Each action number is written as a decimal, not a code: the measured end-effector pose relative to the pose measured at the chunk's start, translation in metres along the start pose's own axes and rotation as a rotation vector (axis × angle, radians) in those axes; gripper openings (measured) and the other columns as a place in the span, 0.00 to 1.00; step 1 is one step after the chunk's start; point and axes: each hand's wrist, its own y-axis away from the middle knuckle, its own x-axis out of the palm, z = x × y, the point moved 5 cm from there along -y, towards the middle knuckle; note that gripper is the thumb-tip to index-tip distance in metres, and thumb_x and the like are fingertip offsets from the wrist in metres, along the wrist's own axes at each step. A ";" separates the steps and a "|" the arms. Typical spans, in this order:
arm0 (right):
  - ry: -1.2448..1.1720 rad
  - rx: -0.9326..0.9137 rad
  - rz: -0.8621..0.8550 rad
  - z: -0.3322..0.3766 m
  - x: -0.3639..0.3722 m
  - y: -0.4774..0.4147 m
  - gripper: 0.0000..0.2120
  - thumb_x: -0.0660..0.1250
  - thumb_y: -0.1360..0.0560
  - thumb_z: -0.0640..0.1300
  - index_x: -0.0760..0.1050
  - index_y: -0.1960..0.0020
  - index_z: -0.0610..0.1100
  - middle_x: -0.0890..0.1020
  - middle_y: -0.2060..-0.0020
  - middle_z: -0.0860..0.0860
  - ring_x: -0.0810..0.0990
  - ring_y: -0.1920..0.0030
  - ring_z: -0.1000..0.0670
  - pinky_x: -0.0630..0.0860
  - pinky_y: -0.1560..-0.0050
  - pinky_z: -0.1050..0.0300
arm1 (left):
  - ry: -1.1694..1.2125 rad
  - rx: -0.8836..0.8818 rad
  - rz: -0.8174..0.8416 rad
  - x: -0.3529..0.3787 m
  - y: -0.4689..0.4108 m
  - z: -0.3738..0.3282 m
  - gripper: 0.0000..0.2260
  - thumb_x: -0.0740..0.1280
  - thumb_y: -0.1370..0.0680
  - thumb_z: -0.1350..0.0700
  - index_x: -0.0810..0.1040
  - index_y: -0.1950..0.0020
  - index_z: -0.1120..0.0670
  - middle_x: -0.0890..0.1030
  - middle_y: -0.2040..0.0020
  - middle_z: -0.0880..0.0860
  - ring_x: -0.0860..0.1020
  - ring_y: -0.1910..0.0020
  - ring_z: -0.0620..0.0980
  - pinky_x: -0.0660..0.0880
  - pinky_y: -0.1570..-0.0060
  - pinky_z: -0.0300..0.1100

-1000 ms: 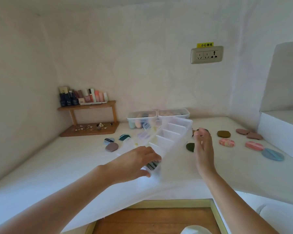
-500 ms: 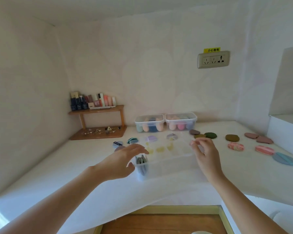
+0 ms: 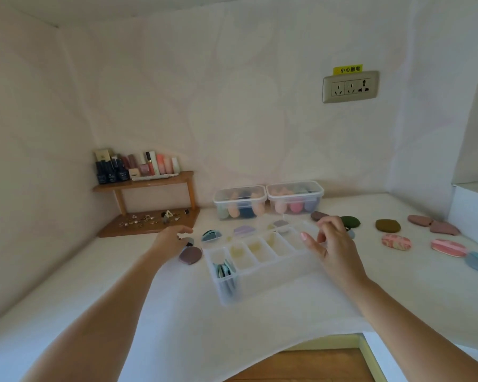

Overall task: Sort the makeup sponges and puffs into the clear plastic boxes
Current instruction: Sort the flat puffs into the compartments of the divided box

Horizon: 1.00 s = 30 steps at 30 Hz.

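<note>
The divided clear box (image 3: 260, 260) now sits flat on the white worktop (image 3: 177, 326), dead centre. A second ago it was tipped up on end between both hands, and half a second ago it was just being laid down. Only its compartment at the 8 o'clock end is filled, with a few blue-grey puffs (image 3: 224, 271) standing on edge. The other cells look bare.

The left hand (image 3: 171, 241) has let go of the box and moved out to its 10 o'clock side. Its fingers are stretched and hold nothing. They hover over a mauve puff (image 3: 190, 255) that lies just beside the box. The right hand (image 3: 331, 244) stays at the 3 o'clock end, fingers half curled and thumb spread. I cannot tell whether it still has the rim or only hovers there.

So repositioning looks finished and picking seems to be starting again, with the mauve puff the likely next piece.

Further out, a teal puff (image 3: 211, 235), a lilac puff (image 3: 244, 230) and a grey puff (image 3: 280, 223) lie along the box's far side, between 11 and 1 o'clock. Toward 2 and 3 o'clock lie loose puffs: dark green (image 3: 350, 221), olive (image 3: 387, 225), two pink patterned ones (image 3: 396, 242), and others further right. Most of the sorting is still to do.

At 12 o'clock by the wall stand two lidded boxes (image 3: 240, 202) with sponges inside. A wooden shelf (image 3: 146, 183) sits at 10 o'clock in the far corner.
</note>
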 end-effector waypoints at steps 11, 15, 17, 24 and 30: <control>-0.052 0.118 0.014 -0.030 0.024 -0.021 0.13 0.62 0.23 0.49 0.71 0.55 0.38 0.73 0.56 0.50 0.74 0.57 0.48 0.66 0.64 0.62 | -0.371 0.088 0.172 0.008 -0.024 -0.012 0.04 0.68 0.26 0.58 0.81 0.55 0.58 0.79 0.56 0.55 0.77 0.55 0.53 0.71 0.57 0.42; -0.113 0.184 -0.002 -0.035 0.024 -0.022 0.11 0.63 0.22 0.49 0.70 0.52 0.40 0.76 0.54 0.49 0.75 0.55 0.47 0.69 0.61 0.55 | -0.255 0.085 0.029 -0.005 -0.013 -0.036 0.09 0.56 0.22 0.63 0.68 0.61 0.57 0.69 0.66 0.53 0.66 0.69 0.48 0.61 0.70 0.38; -0.136 0.211 -0.024 -0.037 0.023 -0.022 0.12 0.64 0.23 0.49 0.70 0.50 0.40 0.76 0.52 0.47 0.75 0.56 0.47 0.68 0.60 0.56 | -0.224 0.187 -0.117 -0.016 0.000 -0.062 0.07 0.56 0.21 0.64 0.72 0.53 0.58 0.73 0.58 0.56 0.70 0.64 0.50 0.65 0.67 0.38; -0.172 0.102 -0.096 -0.026 0.010 -0.018 0.24 0.61 0.27 0.60 0.73 0.46 0.40 0.75 0.48 0.46 0.76 0.49 0.46 0.77 0.50 0.47 | -0.103 0.669 0.165 -0.013 0.093 -0.159 0.07 0.70 0.26 0.57 0.80 0.50 0.47 0.81 0.55 0.40 0.79 0.55 0.37 0.74 0.53 0.28; -0.092 -0.223 -0.141 0.015 0.000 0.000 0.22 0.62 0.25 0.61 0.75 0.49 0.42 0.78 0.53 0.51 0.74 0.50 0.51 0.70 0.51 0.64 | -0.290 0.569 0.370 0.008 0.102 -0.166 0.10 0.70 0.25 0.55 0.82 0.45 0.46 0.82 0.51 0.42 0.75 0.58 0.36 0.67 0.60 0.21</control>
